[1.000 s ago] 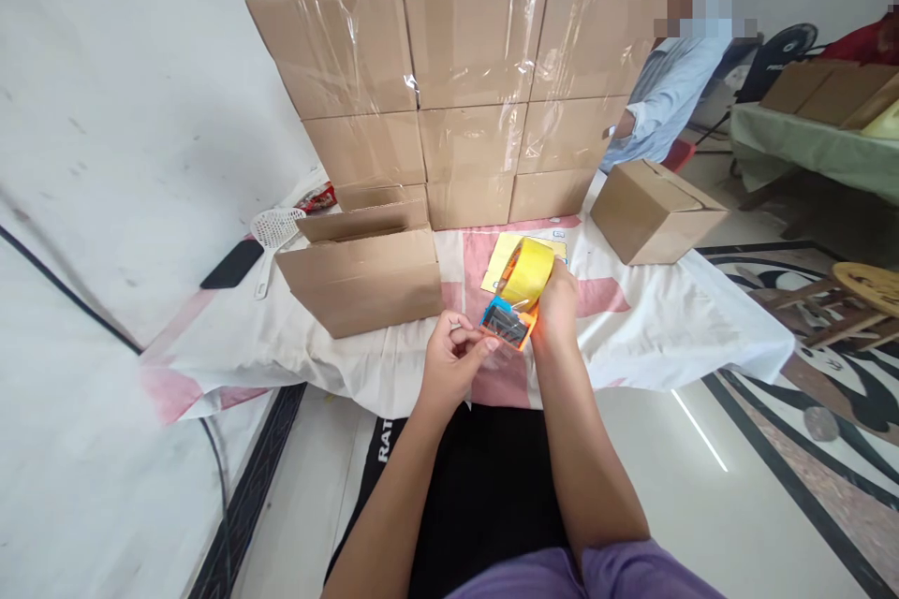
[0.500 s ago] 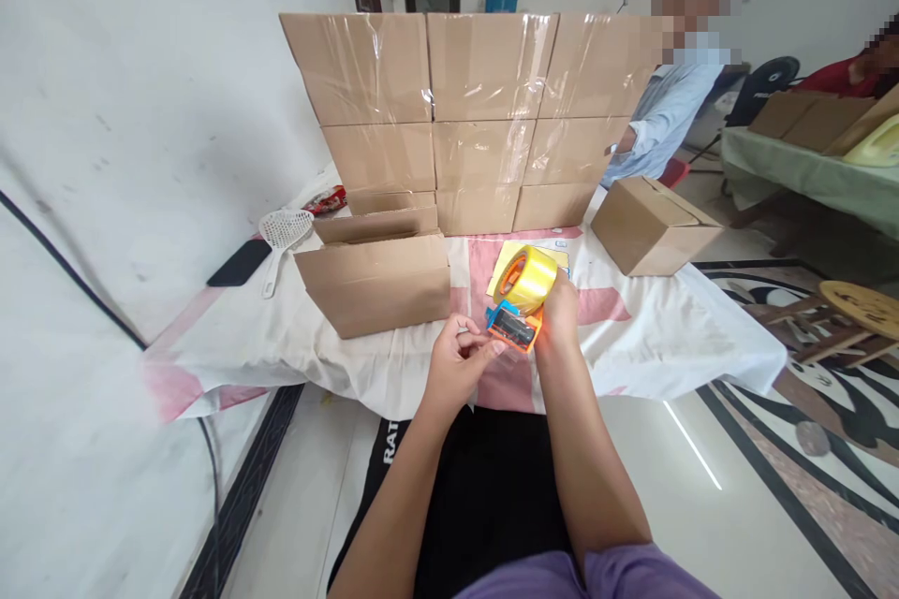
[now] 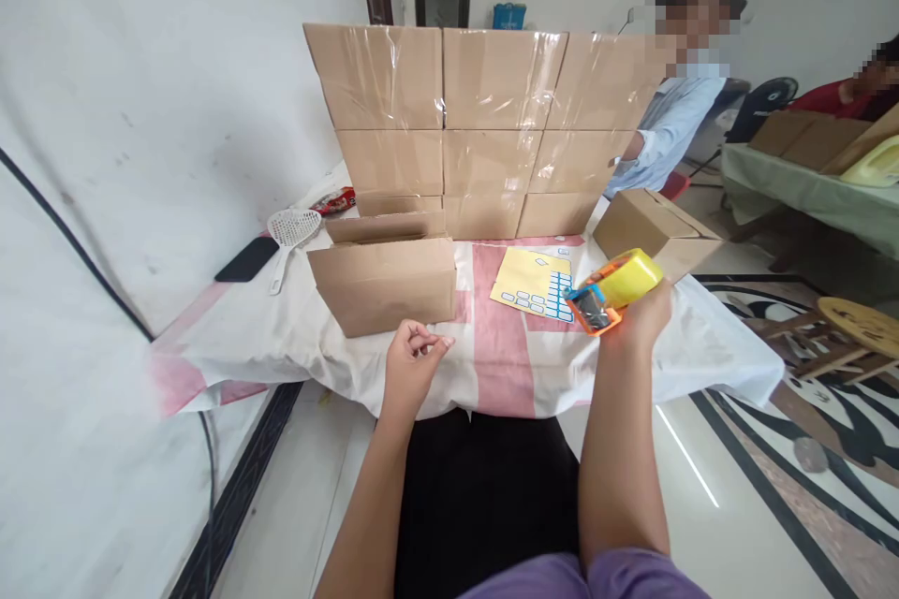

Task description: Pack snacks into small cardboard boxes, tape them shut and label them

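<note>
My right hand [image 3: 642, 314] grips an orange and blue tape dispenser [image 3: 612, 290] with a yellow tape roll, held above the right part of the table. My left hand [image 3: 413, 363] hovers at the table's front edge with its fingers curled and pinched together; whether anything is between them I cannot make out. Just beyond my left hand stands an open cardboard box [image 3: 386, 281]. A yellow label sheet [image 3: 530, 284] lies flat on the cloth between my hands.
A wall of stacked, taped cardboard boxes [image 3: 484, 126] fills the table's back. Another box [image 3: 653, 229] sits at the right. A white slotted scoop [image 3: 291, 232], a black phone [image 3: 247, 259] and a red packet [image 3: 335, 200] lie at the left. A person in a light blue shirt [image 3: 667, 136] stands behind.
My right hand has carried the tape dispenser from the middle to the right, uncovering the label sheet. My left hand has drawn away from the dispenser, slightly left.
</note>
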`<state>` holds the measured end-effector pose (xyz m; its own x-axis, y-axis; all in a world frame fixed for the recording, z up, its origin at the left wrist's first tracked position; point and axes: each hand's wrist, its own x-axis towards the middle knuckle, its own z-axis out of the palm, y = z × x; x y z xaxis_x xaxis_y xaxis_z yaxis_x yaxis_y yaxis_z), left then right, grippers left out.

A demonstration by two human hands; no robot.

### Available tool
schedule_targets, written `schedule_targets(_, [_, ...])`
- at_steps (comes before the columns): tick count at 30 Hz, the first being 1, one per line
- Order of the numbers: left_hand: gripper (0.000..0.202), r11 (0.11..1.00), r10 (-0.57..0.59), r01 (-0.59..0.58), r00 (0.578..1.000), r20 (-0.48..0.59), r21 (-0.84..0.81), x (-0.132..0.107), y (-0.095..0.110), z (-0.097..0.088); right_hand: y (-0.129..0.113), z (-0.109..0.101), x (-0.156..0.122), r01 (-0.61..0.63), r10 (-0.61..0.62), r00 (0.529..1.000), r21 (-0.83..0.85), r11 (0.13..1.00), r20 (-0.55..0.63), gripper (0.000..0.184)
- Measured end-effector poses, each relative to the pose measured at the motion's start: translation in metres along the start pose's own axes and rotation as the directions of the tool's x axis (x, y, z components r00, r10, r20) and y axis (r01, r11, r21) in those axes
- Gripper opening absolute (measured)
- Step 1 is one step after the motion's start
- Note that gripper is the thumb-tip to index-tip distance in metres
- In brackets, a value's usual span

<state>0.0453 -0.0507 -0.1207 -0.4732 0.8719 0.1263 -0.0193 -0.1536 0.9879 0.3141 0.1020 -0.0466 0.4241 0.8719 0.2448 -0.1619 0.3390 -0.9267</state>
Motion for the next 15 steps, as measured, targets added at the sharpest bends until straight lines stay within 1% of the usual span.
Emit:
schedule_targets(2, [0.040,1.000,0.002,-0.002,1.000,-0.003,-0.011,-0.002,0.003,0.003,0.008,-0.015,0.007,-0.016,0.022,0.991,0.054,0.998,-0.129,0.041])
schedule_targets(3, [0.040,1.000,-0.002,0.002,1.000,-0.005,-0.017,-0.003,0.004,0.004,0.014,-0.023,0.012,-0.024,0.030,0.988,0.043,0.999,-0.150,0.043])
schedule_targets(5, [0.040,0.999,-0.013,0.012,1.000,-0.008,-0.035,-0.003,0.004,0.007,0.026,-0.038,0.027,-0.022,0.017,0.995,-0.052,0.998,-0.093,0.047])
schedule_targets(7, [0.041,0.998,-0.020,0.019,1.000,-0.012,-0.064,-0.002,0.004,0.008,0.035,-0.052,0.047,-0.015,0.017,1.000,-0.138,0.990,0.009,0.047])
schedule_targets(9, [0.044,0.995,-0.020,0.018,1.000,-0.022,-0.093,0.000,0.004,0.008,0.039,-0.065,0.070,-0.029,0.052,0.993,-0.196,0.980,0.110,0.044])
schedule_targets(11, [0.046,0.993,-0.016,0.012,0.999,-0.035,-0.114,0.000,0.005,0.007,0.036,-0.075,0.091,-0.064,0.121,0.973,-0.276,0.959,0.195,0.041])
schedule_targets(13, [0.047,0.992,0.008,-0.014,0.999,-0.050,-0.122,-0.001,0.009,0.007,0.027,-0.083,0.105,-0.080,0.183,0.959,-0.413,0.907,0.215,0.035])
schedule_targets(14, [0.048,0.992,0.033,-0.040,0.998,-0.061,-0.119,-0.002,0.011,0.007,0.021,-0.085,0.109,-0.078,0.193,0.962,-0.485,0.871,0.191,0.032])
schedule_targets(15, [0.047,0.991,0.069,-0.077,0.995,-0.075,-0.113,-0.003,0.014,0.007,0.015,-0.087,0.111,-0.071,0.179,0.973,-0.548,0.833,0.145,0.030])
